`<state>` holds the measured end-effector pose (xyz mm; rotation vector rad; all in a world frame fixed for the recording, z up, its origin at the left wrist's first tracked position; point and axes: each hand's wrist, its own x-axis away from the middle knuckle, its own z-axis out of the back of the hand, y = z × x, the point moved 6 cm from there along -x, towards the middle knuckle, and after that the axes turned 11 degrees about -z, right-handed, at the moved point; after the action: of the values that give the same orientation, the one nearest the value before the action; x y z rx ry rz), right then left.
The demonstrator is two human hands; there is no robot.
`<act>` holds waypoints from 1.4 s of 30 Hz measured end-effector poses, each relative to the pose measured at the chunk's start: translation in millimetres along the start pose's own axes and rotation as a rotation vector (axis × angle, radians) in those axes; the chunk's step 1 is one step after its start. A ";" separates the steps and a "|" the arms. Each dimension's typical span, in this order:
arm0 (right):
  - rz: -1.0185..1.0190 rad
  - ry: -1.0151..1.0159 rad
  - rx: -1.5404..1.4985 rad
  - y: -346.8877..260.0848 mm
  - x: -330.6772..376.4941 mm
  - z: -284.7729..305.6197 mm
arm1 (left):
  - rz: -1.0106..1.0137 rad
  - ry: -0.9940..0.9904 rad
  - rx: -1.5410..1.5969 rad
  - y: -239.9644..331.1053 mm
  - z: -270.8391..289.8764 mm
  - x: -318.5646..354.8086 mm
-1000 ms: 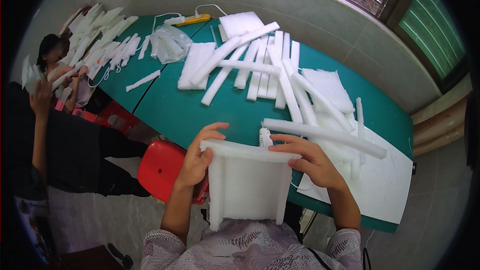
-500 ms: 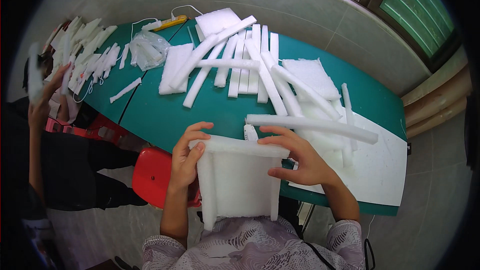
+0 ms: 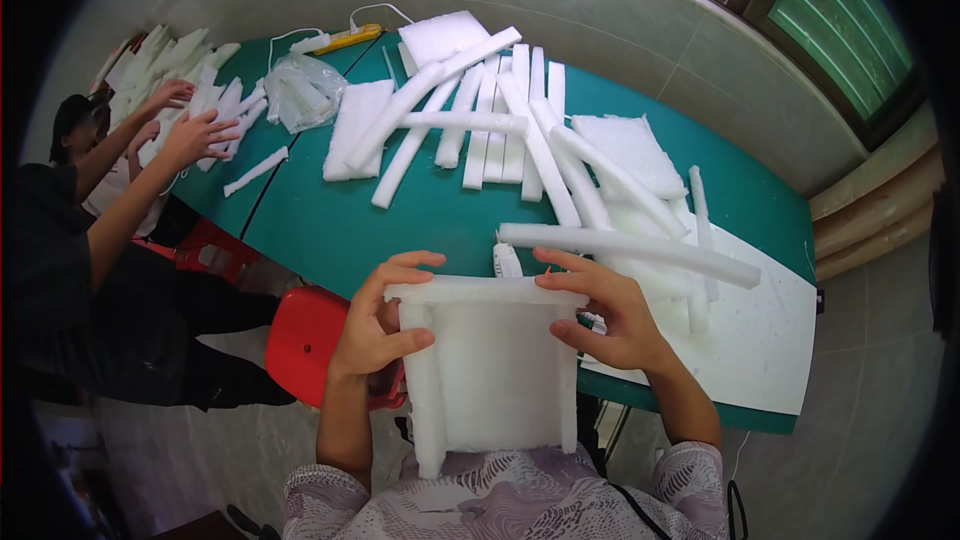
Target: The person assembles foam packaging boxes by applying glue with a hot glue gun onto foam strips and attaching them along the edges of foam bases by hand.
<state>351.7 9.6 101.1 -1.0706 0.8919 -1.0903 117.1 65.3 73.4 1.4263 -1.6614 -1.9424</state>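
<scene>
A square white foam panel [image 3: 500,380] stands in front of my chest, with foam strips along its left, right and far edges. My left hand [image 3: 385,325] grips its far left corner, fingers over the far strip [image 3: 485,290] and thumb on the left strip. At the far right corner, my right hand [image 3: 605,315] pinches the same strip between fingers and thumb. Just past the panel lies a small white object [image 3: 507,260] on the green table, partly hidden; its kind is unclear.
Loose white foam strips [image 3: 480,125] and square foam pieces [image 3: 625,155] cover the green table [image 3: 310,230]. A white board [image 3: 760,330] lies at right. To the left are a plastic bag [image 3: 300,90], a yellow power strip [image 3: 350,38], a red stool [image 3: 305,345] and a co-worker's hands [image 3: 195,135] over foam pieces.
The foam panel has come slightly nearer my body, and my left thumb has moved down onto its left strip. The co-worker's hands no longer hold up foam strips and now reach over the pile.
</scene>
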 end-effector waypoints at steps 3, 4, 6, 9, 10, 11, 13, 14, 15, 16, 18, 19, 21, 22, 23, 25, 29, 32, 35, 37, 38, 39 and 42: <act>-0.007 0.021 -0.008 3.5 1.1 -0.8 | 0.041 0.027 0.011 1.8 1.5 -0.6; -0.007 0.008 0.006 4.4 1.6 -2.9 | 0.055 0.045 -0.013 1.7 2.1 -0.2; -0.039 0.020 -0.064 7.8 3.0 -2.7 | 0.092 0.080 -0.055 -1.9 3.2 1.0; 0.049 0.049 -0.036 6.3 2.7 -2.5 | 0.106 0.117 -0.096 -4.7 6.3 4.3; 0.049 0.054 -0.028 7.2 3.2 -2.4 | 0.052 0.066 -0.127 -3.3 6.7 1.4; 0.050 0.037 -0.036 8.6 2.5 -3.2 | 0.036 0.079 -0.148 -2.6 10.5 1.0; 0.079 0.061 -0.013 9.4 2.5 -2.4 | 0.088 0.006 -0.236 -6.4 9.7 2.6; 0.047 0.062 -0.052 11.6 3.1 -2.6 | 0.087 0.017 -0.199 -7.6 9.7 2.0; 0.038 0.053 -0.047 12.7 3.0 -4.0 | 0.106 0.040 -0.207 -10.0 11.2 1.9; 0.034 0.066 -0.039 13.1 2.6 -4.0 | 0.105 0.042 -0.147 -11.3 10.7 1.3; 0.039 0.060 -0.033 13.1 1.3 -7.4 | 0.099 0.060 -0.099 -12.2 12.2 0.4; -0.020 0.064 -0.088 16.8 0.3 -8.9 | 0.129 0.060 -0.059 -14.3 12.5 0.7; -0.108 0.072 -0.218 23.4 -2.5 -11.3 | 0.156 0.068 -0.027 -14.1 18.4 1.5; -0.141 0.041 -0.182 25.4 -4.4 -12.9 | 0.173 0.101 -0.014 -16.0 21.1 1.2; -0.214 0.044 -0.143 30.8 -5.2 -14.9 | 0.194 0.121 0.006 -19.5 21.2 0.8; -0.082 0.034 -0.367 26.4 -7.8 -14.2 | 0.147 0.166 0.009 -20.2 25.7 -1.2; -0.159 -0.002 -0.315 32.3 -9.1 -15.3 | 0.141 0.248 0.007 -22.5 35.1 -0.4; -0.141 -0.022 -0.367 30.8 -14.9 -15.1 | 0.067 0.177 -0.013 -18.7 33.2 -3.2; -0.120 -0.075 -0.300 28.0 -24.5 -12.8 | 0.049 0.132 -0.015 -20.2 27.5 -4.4; -0.213 -0.051 -0.339 31.4 -22.8 -13.8 | 0.086 0.175 0.008 -23.7 25.4 -2.1; -0.266 -0.042 -0.380 34.1 -22.9 -14.4 | 0.107 0.200 0.017 -24.5 26.4 -0.9; -0.281 -0.041 -0.386 34.3 -21.8 -15.6 | 0.108 0.232 0.008 -23.8 28.4 -0.1; -0.252 0.009 -0.342 33.3 -20.2 -16.2 | 0.045 0.143 0.027 -18.4 24.3 -1.7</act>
<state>339.6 29.1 65.7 -1.4937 0.9920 -1.1750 107.0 88.3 56.1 1.4869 -1.6468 -1.7562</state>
